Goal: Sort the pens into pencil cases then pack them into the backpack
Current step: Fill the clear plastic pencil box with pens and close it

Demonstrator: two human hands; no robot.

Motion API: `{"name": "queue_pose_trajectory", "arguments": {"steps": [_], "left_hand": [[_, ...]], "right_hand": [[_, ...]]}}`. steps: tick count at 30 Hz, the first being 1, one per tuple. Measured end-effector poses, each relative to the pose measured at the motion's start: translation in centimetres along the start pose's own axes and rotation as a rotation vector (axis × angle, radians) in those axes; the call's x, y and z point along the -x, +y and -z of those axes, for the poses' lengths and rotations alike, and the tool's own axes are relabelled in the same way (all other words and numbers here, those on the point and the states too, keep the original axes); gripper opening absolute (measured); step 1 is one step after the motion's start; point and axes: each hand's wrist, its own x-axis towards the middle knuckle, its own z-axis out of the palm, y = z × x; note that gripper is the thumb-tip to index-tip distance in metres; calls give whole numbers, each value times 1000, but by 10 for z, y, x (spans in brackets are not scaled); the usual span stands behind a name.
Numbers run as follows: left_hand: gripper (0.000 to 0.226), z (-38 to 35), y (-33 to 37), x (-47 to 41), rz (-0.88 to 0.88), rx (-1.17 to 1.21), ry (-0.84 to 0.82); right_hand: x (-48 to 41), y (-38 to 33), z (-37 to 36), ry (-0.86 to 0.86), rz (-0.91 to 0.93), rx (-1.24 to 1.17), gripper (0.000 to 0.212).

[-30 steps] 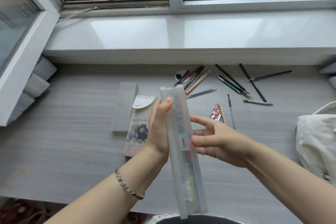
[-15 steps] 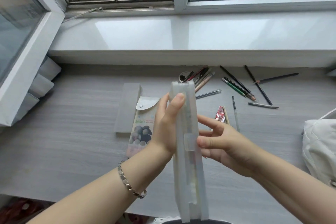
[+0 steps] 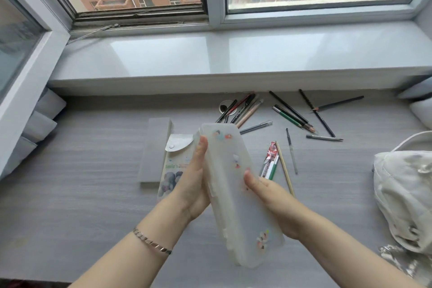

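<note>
Both hands, left hand (image 3: 195,179) and right hand (image 3: 272,199), clasp the frosted pencil case (image 3: 230,192). It looks light, rigid, slippery. Best gripped along its long edges.

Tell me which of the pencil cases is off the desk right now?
The frosted clear plastic case, held up between the left hand and right hand. The plain grey case and the printed snap-flap pouch both lie flat on the desk.

- I note the frosted pencil case (image 3: 236,196) turned from edge-on to its broad stickered face up.
- Right hand (image 3: 274,203) shifted: thumb now on top, fingers hidden underneath.
- Left hand (image 3: 192,182) slid along the case's left edge.
</note>
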Motion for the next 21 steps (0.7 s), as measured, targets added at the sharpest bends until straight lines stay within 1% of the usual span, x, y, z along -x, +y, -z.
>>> {"name": "queue_pose_trajectory", "arguments": {"steps": [1,2,3,6,8,9,10,11,12,13,14,16,17,18,19,20,21], "left_hand": [[77,1,-4,0,15,73,-32],[80,1,-9,0,30,121,-21],[79,-2,-11,0,44,159,-19],[65,-10,-19,-1,23,173,128],[55,-15,-24,-1,-6,229,198],[57,-16,-27,-1,-33,242,242],[65,-15,-32,-2,-76,228,303],[73,-13,-36,-3,-126,184,370],[75,-11,-40,-4,-168,138,431],[69,-10,-42,-5,-196,96,477],[61,-10,-44,-4,-211,63,498],[50,-9,-47,-4,-195,56,458],[47,-8,-47,-5,-188,39,459],[47,-9,-44,-5,-186,29,452],[51,-7,-42,-6,-193,32,441],[59,-5,-40,-7,-196,38,410],[69,-2,-39,-6,-181,48,350]], "right_hand": [[0,0,-2,-16,-26,-11,57],[0,0,-5,0,-28,-1,60],[-2,1,-9,48,3,59,61],[-1,6,-18,234,167,421,51],[1,10,-19,271,221,706,59],[2,10,-21,268,254,852,60],[4,10,-24,272,303,992,56],[5,10,-26,297,369,1115,50],[5,11,-30,338,448,1202,49],[2,14,-31,365,499,1288,49],[1,16,-33,384,517,1353,44],[-2,14,-36,453,607,1448,35],[-4,15,-37,475,626,1481,37],[-1,14,-39,444,583,1470,42],[1,11,-40,430,559,1453,47],[5,6,-40,436,544,1440,49],[6,4,-34,463,536,1373,45]]}}
